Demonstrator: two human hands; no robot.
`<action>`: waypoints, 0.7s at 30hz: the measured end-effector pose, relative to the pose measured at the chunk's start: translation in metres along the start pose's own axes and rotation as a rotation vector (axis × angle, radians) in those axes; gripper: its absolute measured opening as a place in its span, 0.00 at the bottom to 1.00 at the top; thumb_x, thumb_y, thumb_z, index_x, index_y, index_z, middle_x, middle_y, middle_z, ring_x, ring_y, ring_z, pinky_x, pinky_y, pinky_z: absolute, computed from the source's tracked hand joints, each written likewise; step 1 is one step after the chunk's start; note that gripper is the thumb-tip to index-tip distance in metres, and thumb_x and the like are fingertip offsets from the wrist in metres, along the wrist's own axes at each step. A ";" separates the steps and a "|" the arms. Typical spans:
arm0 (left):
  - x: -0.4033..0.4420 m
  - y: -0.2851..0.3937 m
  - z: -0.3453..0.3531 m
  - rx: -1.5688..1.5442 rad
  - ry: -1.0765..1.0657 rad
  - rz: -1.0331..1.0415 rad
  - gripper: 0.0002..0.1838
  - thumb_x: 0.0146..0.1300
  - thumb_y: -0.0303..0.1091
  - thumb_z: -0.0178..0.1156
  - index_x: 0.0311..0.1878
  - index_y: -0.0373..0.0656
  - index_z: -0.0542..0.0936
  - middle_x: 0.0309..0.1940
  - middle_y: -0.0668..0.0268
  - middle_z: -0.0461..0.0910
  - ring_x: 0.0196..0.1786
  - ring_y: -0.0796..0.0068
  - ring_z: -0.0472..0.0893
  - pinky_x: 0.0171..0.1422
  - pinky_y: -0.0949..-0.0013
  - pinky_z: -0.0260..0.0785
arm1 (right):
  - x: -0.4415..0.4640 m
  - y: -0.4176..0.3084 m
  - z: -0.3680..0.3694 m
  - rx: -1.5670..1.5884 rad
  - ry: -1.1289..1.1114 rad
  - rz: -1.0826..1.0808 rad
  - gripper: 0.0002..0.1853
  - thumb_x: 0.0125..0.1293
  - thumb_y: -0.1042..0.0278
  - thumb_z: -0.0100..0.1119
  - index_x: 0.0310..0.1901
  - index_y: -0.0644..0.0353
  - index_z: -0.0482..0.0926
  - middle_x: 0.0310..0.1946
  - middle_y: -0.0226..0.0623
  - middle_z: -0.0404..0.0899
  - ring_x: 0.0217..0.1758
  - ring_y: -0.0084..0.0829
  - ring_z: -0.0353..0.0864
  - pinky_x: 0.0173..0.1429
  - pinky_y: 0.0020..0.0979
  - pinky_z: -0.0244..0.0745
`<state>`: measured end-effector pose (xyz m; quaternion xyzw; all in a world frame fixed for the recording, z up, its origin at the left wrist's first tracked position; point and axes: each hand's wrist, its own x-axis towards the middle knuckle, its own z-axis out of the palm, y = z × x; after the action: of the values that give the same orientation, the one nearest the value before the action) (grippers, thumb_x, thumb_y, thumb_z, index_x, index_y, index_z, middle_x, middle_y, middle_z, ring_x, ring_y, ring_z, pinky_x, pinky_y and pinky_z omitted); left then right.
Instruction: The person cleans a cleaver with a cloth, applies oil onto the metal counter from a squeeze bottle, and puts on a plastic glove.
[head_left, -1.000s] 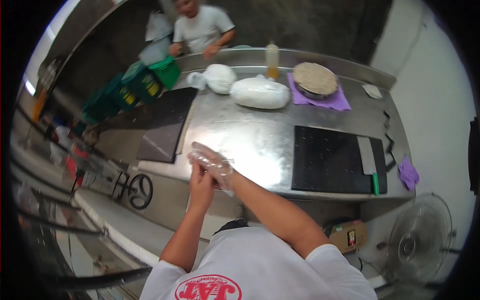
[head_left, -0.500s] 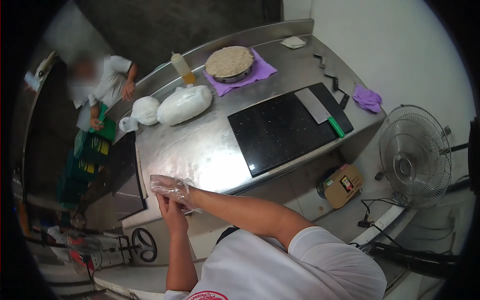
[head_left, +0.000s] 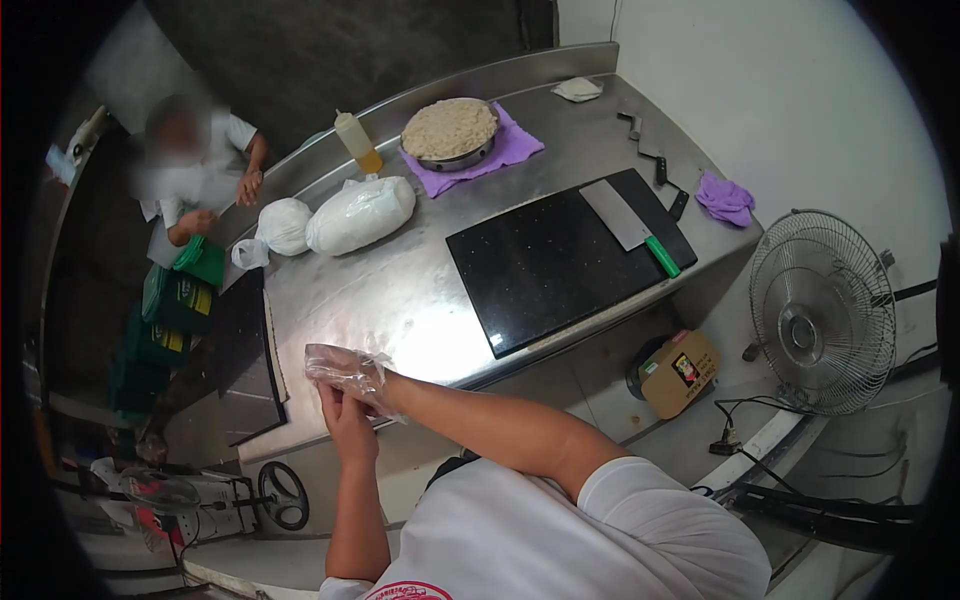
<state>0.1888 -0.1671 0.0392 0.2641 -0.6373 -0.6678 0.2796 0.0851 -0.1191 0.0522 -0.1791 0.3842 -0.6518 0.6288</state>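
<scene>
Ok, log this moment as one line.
right hand: in clear plastic glove | left hand: bare, touching the glove | cleaver: lying on black board

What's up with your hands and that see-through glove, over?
Right hand inside clear plastic glove. Left hand bare, touching the gloved hand. Cleaver on black board, away from both hands.

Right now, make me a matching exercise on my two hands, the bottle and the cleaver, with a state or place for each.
1. Right hand
2. Bottle
3. Left hand
4. Cleaver

A. Lying on the black board
B. Bare, against the other hand
C. Covered in clear plastic
D. Upright, with amber liquid in the bottom

Pairs: 1-C, 2-D, 3-B, 4-A.
</scene>
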 end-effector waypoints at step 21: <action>-0.002 0.084 0.151 0.118 -1.020 0.647 0.26 0.67 0.32 0.55 0.66 0.27 0.69 0.56 0.50 0.75 0.59 0.53 0.77 0.62 0.64 0.70 | -0.175 -0.084 -0.059 -0.557 0.889 -1.507 0.38 0.77 0.56 0.48 0.78 0.66 0.46 0.79 0.50 0.49 0.81 0.42 0.54 0.81 0.39 0.48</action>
<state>0.0867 -0.0620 0.1308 -0.2811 -0.7749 -0.5548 0.1126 0.0107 0.0578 0.1191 -0.2601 0.5156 -0.7821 -0.2342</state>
